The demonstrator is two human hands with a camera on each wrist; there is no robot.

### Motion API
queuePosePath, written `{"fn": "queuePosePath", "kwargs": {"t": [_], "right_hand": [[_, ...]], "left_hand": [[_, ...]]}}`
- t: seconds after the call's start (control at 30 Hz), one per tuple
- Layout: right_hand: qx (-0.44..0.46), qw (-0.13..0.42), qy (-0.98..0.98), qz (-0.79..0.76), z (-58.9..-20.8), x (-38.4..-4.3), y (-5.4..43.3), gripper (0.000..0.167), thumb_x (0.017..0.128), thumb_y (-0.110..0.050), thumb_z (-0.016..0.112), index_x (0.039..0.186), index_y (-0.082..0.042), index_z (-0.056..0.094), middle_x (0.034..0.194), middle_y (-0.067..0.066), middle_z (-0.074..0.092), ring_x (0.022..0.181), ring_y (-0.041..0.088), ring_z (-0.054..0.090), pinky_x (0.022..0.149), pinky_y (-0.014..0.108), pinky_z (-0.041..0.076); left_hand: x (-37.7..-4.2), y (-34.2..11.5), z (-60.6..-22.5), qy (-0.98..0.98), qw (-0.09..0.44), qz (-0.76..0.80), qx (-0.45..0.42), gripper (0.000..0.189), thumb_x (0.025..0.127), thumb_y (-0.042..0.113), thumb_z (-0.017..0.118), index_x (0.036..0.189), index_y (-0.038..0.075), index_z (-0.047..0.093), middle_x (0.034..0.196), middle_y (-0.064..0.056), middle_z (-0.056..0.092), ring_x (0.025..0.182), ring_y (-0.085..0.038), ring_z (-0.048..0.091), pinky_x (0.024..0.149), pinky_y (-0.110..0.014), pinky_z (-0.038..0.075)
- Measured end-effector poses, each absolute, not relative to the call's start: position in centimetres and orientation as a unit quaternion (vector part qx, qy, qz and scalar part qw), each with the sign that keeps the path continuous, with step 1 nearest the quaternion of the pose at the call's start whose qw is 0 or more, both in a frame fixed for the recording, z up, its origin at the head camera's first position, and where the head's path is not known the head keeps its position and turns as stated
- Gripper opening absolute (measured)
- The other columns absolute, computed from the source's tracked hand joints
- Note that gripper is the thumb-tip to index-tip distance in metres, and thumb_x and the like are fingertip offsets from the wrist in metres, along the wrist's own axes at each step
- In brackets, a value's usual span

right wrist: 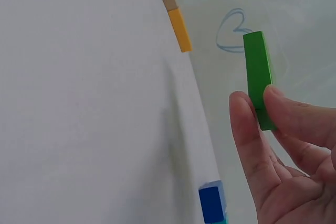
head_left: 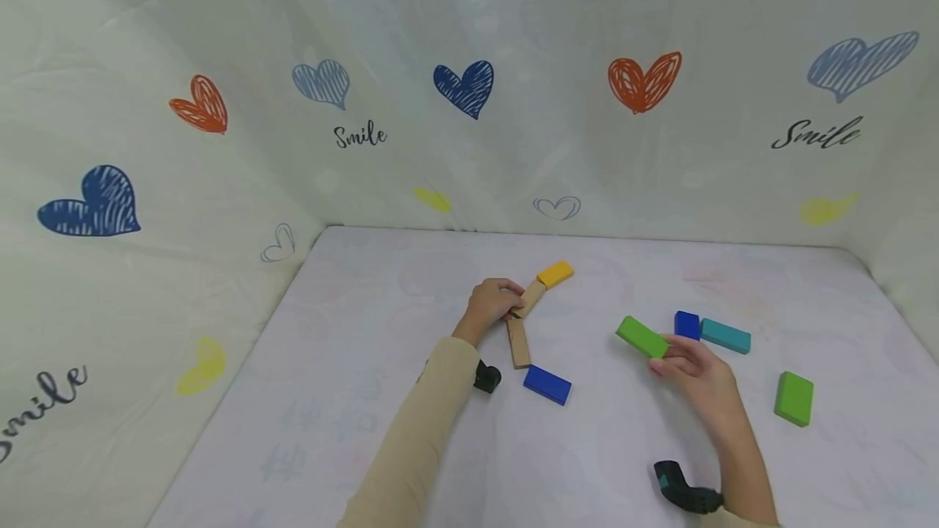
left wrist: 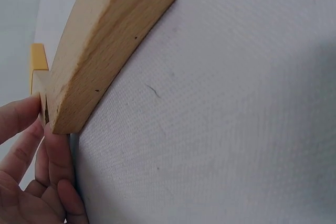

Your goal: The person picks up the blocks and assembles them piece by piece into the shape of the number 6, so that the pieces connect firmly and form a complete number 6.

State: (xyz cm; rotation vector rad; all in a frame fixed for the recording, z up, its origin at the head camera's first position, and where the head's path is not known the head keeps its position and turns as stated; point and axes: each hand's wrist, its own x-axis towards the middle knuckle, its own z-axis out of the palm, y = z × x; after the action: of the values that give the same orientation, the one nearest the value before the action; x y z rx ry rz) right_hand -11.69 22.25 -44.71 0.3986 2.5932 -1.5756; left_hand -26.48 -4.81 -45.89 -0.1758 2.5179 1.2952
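My left hand (head_left: 490, 306) is at the bend where two plain wooden blocks meet, its fingers pinching the near end of the far wooden block (head_left: 534, 297). The other wooden block (left wrist: 113, 40) slants up from the fingertips in the left wrist view. A yellow block (head_left: 555, 274) adjoins the far end of the line, and a blue block (head_left: 547, 385) lies by its near end. To the right, my right hand (head_left: 697, 381) holds a green block (right wrist: 257, 69) by one end between thumb and fingers, raised over the table.
Beyond the right hand, a second blue block (head_left: 687, 324) and a teal block (head_left: 726, 336) lie side by side. Another green block (head_left: 795, 398) rests farther right on the white table (head_left: 352, 308). A curtain (head_left: 543, 15) printed with hearts hangs behind.
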Motion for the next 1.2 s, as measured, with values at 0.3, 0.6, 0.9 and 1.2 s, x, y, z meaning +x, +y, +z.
{"fn": "queuePosePath", "kwargs": {"t": [0.3,0.6,0.9,1.2], "right_hand": [[0.052,0.044,0.836,-0.544,-44.9,-13.9,21.0,0.045,0.093,-0.017,0.056,0.133,-0.003,0.041,0.108,0.02,0.058,0.08,0.002,0.066,0.074,0.013,0.05],[0.003,0.092,0.82,-0.565,-45.4,-16.5,20.0,0.042,0.095,-0.01,0.051,0.134,-0.001,0.036,0.107,0.026,0.056,0.08,0.013,0.066,0.074,0.019,0.052],[-0.034,0.128,0.8,-0.586,-46.2,-18.8,18.4,0.039,0.093,0.001,0.046,0.131,0.002,0.036,0.095,0.021,0.055,0.078,0.015,0.064,0.072,0.025,0.055],[-0.024,0.135,0.832,-0.538,-46.0,-20.6,16.2,0.036,0.091,-0.004,0.049,0.127,-0.001,0.045,0.086,0.015,0.06,0.072,0.014,0.061,0.069,0.026,0.053]], "left_hand": [[-26.5,-4.8,-46.0,0.874,0.154,0.457,-0.062,0.02,0.08,0.015,0.068,0.099,0.011,0.071,0.07,-0.002,0.061,0.049,-0.007,0.051,0.049,-0.018,0.043],[-26.5,-4.8,-46.1,0.875,0.157,0.453,-0.061,0.019,0.08,0.016,0.068,0.098,0.012,0.071,0.072,-0.002,0.062,0.049,-0.007,0.05,0.049,-0.018,0.043],[-26.6,-4.8,-46.1,0.878,0.154,0.449,-0.059,0.018,0.08,0.016,0.068,0.097,0.013,0.072,0.069,-0.001,0.061,0.048,-0.007,0.05,0.049,-0.018,0.043],[-26.6,-4.9,-45.9,0.878,0.155,0.449,-0.057,0.018,0.08,0.017,0.068,0.097,0.013,0.072,0.069,-0.001,0.061,0.047,-0.007,0.05,0.048,-0.018,0.043]]}}
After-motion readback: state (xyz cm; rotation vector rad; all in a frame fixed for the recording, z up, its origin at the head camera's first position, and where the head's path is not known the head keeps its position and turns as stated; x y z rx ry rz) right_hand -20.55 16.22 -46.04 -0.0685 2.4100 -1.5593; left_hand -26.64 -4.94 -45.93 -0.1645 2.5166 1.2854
